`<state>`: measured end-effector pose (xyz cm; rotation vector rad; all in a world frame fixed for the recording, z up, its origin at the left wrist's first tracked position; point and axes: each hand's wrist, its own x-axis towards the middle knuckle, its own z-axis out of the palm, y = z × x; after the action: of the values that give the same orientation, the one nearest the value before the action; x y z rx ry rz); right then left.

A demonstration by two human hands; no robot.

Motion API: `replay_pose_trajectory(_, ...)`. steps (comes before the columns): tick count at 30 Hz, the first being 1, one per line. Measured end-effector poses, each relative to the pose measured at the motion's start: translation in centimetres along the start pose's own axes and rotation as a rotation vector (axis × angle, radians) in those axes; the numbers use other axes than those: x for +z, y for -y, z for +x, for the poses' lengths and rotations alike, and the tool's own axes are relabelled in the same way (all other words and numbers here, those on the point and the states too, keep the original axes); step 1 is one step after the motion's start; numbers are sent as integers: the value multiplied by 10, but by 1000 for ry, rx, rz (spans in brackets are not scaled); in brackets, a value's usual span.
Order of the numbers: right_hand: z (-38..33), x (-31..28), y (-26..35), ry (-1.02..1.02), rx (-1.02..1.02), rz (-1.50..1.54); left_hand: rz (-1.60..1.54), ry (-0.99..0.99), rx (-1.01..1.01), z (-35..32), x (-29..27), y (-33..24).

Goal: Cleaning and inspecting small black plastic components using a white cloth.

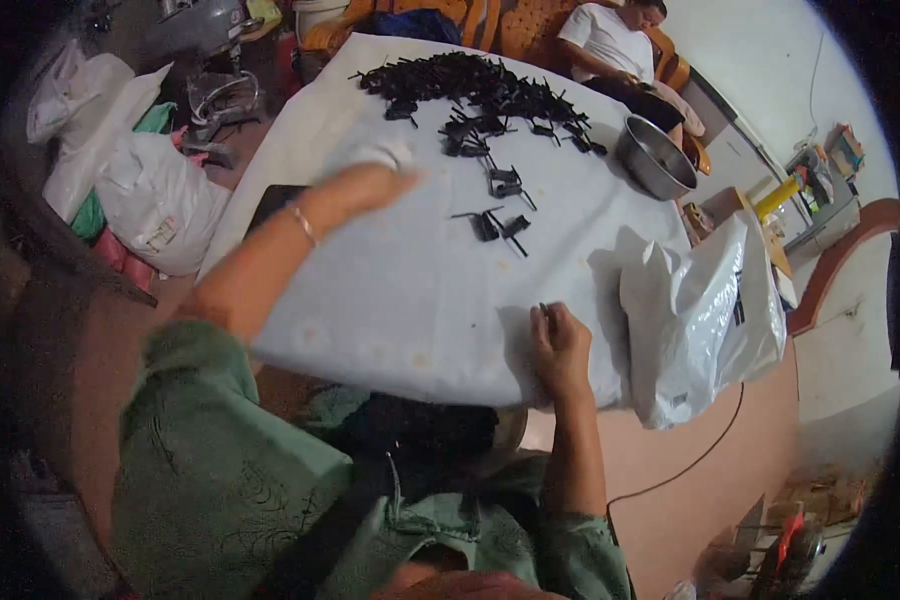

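My left hand (368,187) reaches over the left part of the cloth-covered table, smeared by motion. A whitish blur (385,152) lies at its fingers; whether it is held is unclear. Near the table's front edge, my right hand (561,342) is closed, with a tiny dark tip showing at the fingertips; the thing itself is mostly hidden. Between and beyond the hands lie small black plastic parts with thin prongs (486,228). More such pieces form a large black heap (440,78) at the far side.
A metal bowl (656,160) stands at the table's far right. A white plastic bag (705,315) hangs over the right edge. Stuffed white sacks (160,205) stand on the floor to the left. Beyond the table, a person in a white shirt (610,42) sits on a bench.
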<state>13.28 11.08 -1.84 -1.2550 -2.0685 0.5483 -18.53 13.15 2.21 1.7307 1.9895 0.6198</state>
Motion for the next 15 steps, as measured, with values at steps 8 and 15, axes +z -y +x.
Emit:
replay_pose_trajectory(8,-5,-8,-3,21,-95,30,129,-315,-184,182,-73,97)
replay_pose_trajectory(15,4,-15,3,151,-148,-1,740,-983,308,317,-80,143)
